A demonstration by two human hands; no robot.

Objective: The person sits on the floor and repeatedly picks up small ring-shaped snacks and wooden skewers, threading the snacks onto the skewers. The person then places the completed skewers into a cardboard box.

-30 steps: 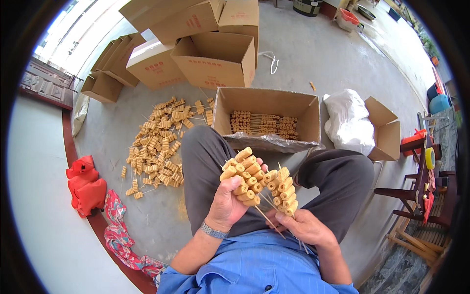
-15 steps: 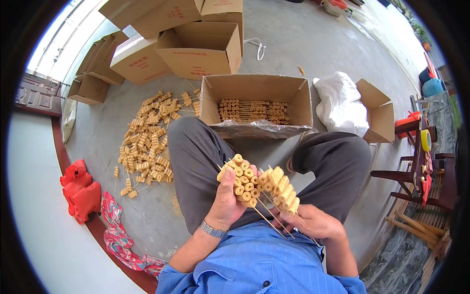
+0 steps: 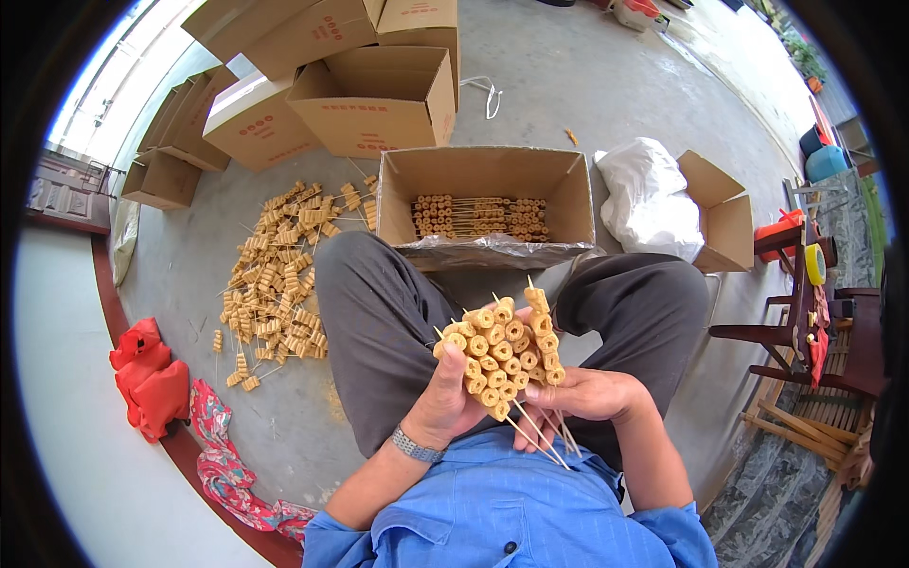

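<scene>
Watching remotely, I see tan, hollow-ended rolls (image 3: 495, 350) rowed on pale sticks (image 3: 542, 435), left hand (image 3: 448, 399) gripping the bunch, right hand (image 3: 595, 393) clasping sticks at its right edge.

Bright, diffuse daylight falls evenly on the fingers (image 3: 451, 369) and the skewers (image 3: 500, 354) between them, both in fairly sharp focus. Far ahead and left of the fingers, a pale area (image 3: 106, 80) washes out to white. Ahead, crinkled foil (image 3: 492, 255) glints above softly shadowed floor (image 3: 483, 282). Well left, fisheye distortion bows the red skirting (image 3: 105, 284); corners fall black.
</scene>
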